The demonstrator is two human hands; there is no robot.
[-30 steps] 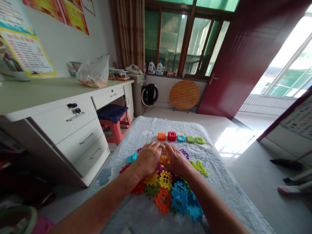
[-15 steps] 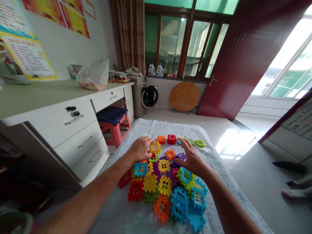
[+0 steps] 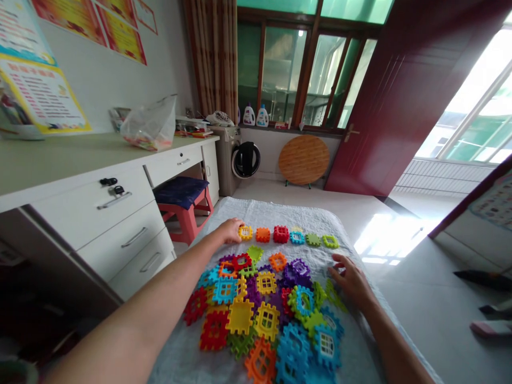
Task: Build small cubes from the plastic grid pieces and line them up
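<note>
My left hand (image 3: 231, 231) is closed on a yellow window-patterned building block (image 3: 245, 233) at the left end of a row on the bed cover. Along that row, to the right, sit an orange block (image 3: 263, 234), a red block (image 3: 281, 233), a blue block (image 3: 297, 237), a green block (image 3: 313, 239) and a lime frame-shaped block (image 3: 330, 241). On the right side my right hand (image 3: 350, 274) hovers with its fingers apart, holding nothing, beside a lime piece (image 3: 335, 295). Between my arms spreads a loose pile of notched plastic blocks, among them a plain yellow one (image 3: 240, 316).
The blocks lie on a bed with a pale blue cover (image 3: 308, 210). To the left stand a white desk (image 3: 120, 234) and a red stool (image 3: 184, 213) with a dark cushion. Beyond are a washing machine (image 3: 228, 160), a round wooden tabletop (image 3: 304, 160) and a red door (image 3: 372, 106).
My left hand has carried the yellow block leftward and away from me to the row's end. My right hand has moved right and nearer, off the row, uncovering the blue and green blocks.
</note>
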